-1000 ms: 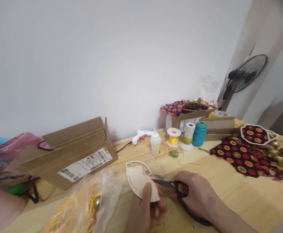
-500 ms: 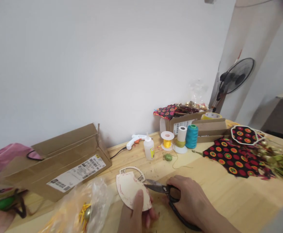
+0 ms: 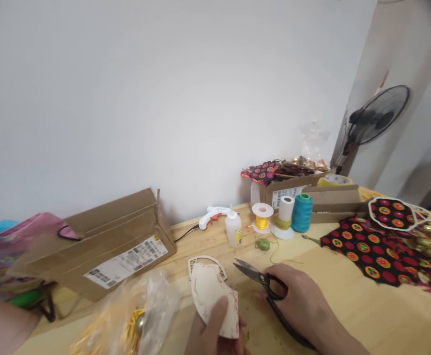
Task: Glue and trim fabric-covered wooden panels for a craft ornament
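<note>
The pale fan-shaped piece sits low over the desk, pinched by the left hand, thumb on top, fingers beneath. An openwork rim shows at its far end. The right hand curls around the handles of the scissors, blades apart from the piece. Its outline looks largely shaped; reddish remnants line the edges, and whether any trimming remains I cannot tell.

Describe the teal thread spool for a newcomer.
By the wall, find the right-hand cardboard box topped with patterned fabric. In the row in front of it, the teal spool stands rightmost. Unlike the yellow spool and the white-and-olive spool, it has a green top and no wide white rim.
</note>
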